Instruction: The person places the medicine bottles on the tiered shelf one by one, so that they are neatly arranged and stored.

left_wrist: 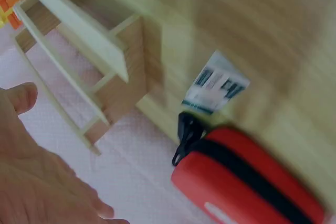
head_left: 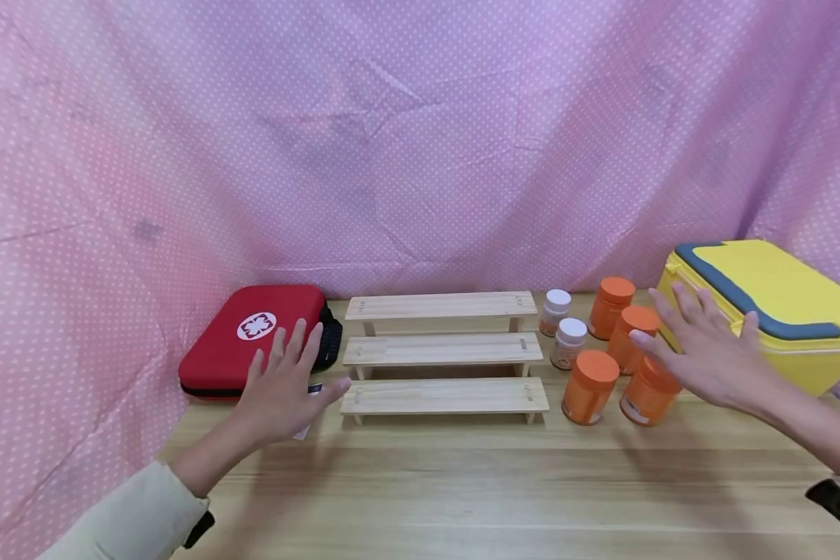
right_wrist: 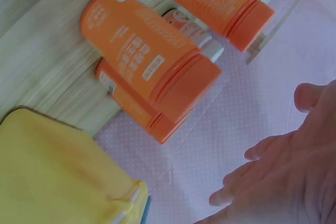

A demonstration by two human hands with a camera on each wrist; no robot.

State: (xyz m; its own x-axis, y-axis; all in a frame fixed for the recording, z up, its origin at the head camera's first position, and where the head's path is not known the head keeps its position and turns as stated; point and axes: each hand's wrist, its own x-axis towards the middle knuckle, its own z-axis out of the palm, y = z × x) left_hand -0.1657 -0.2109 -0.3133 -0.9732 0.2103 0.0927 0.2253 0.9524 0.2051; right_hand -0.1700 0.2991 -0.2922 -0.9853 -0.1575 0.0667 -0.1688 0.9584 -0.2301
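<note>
My left hand hovers with fingers spread near the front right of a red first-aid case. It holds nothing. A small white printed packet lies on the table below it, mostly hidden by that hand in the head view. Over on the right, my right hand is also spread and free of any object, between a yellow box and several orange jars. It covers part of the jars nearest it in the head view. Two small white-capped bottles stand left of the jars.
A three-step wooden rack stands in the middle of the wooden table. Black cord or strap lies beside the red case. A pink polka-dot cloth hangs behind and at the sides.
</note>
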